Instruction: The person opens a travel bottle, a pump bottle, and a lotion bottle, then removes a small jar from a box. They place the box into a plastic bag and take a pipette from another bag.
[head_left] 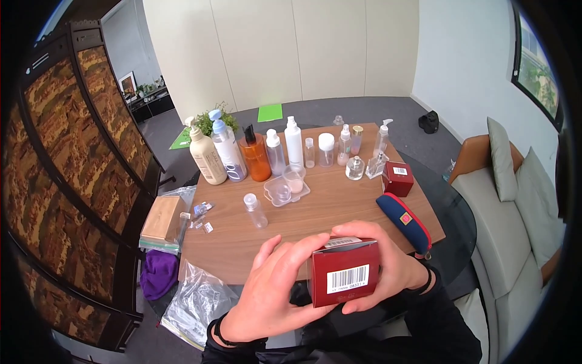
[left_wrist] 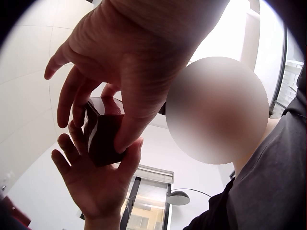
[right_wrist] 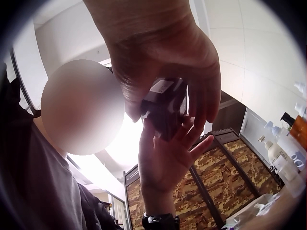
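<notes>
A dark red box (head_left: pixel 345 276) with a white barcode label is held up between both hands, close over the near edge of the table. My left hand (head_left: pixel 276 291) grips its left side, thumb below and fingers over the top. From the right, my right hand (head_left: pixel 388 261) holds it with fingers along the top edge and thumb low on the front. In the left wrist view the box (left_wrist: pixel 105 134) looks dark, pinched between thumb and fingers. In the right wrist view a pale label shows on the box (right_wrist: pixel 165 105).
Several pump and spray bottles, among them an orange bottle (head_left: pixel 254 158), line the back of the wooden table (head_left: pixel 321 206). A clear bottle (head_left: pixel 255 211) stands nearer. At right lie a second red box (head_left: pixel 398 178) and a navy pouch (head_left: pixel 404 223). Plastic bags (head_left: pixel 197 300) lie at left.
</notes>
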Motion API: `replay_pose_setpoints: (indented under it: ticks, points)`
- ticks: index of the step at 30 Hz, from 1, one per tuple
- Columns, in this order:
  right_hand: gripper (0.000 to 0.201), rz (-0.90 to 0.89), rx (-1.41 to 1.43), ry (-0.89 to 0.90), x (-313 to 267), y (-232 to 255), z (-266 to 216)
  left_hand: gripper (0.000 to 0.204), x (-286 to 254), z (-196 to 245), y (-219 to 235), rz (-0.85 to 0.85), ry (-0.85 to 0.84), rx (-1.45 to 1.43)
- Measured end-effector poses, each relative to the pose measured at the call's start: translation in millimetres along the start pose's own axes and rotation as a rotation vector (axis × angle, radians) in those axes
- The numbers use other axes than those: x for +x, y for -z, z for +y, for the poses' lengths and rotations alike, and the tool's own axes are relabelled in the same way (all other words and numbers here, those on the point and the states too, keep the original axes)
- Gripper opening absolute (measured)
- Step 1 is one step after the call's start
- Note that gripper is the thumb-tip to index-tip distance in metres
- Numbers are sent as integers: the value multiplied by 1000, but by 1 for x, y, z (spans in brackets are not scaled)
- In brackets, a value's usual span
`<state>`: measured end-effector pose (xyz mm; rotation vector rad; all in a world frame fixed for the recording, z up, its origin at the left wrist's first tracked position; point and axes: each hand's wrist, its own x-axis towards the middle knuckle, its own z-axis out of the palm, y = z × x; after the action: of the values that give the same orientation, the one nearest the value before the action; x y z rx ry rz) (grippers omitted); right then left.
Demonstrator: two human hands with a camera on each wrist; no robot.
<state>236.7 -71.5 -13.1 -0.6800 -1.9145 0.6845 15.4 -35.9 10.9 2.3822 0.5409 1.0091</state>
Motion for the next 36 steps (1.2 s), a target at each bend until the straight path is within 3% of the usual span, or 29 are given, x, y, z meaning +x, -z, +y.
replay_pose_setpoints:
  ticks: [7, 10, 16, 21, 24, 27, 30, 36]
  points:
    - [99, -15, 37, -59, 0, 2, -7, 86, 1, 1, 0, 1, 9, 46]
    - [102, 14, -37, 16, 5, 4, -6, 87, 1, 0, -1, 26, 20, 74]
    - [106, 61, 170, -39, 3, 0, -4, 88, 6, -1, 0, -50, 104, 129]
    - [88, 210, 140, 32, 5, -3, -1, 87, 5, -4, -1, -82, 131, 187]
    - [85, 189, 31, 123, 6, 0, 3, 85, 5, -3, -2, -48, 127, 182]
    - [82, 202, -97, 134, 8, 3, 2, 83, 7, -9, -9, 93, 125, 44]
    - [80, 248, -154, 131, 9, 3, 0, 80, 6, -5, -5, 124, 66, 141]
    - [79, 235, -170, 123, 9, 3, -2, 76, 4, -4, -4, 102, 125, 148]
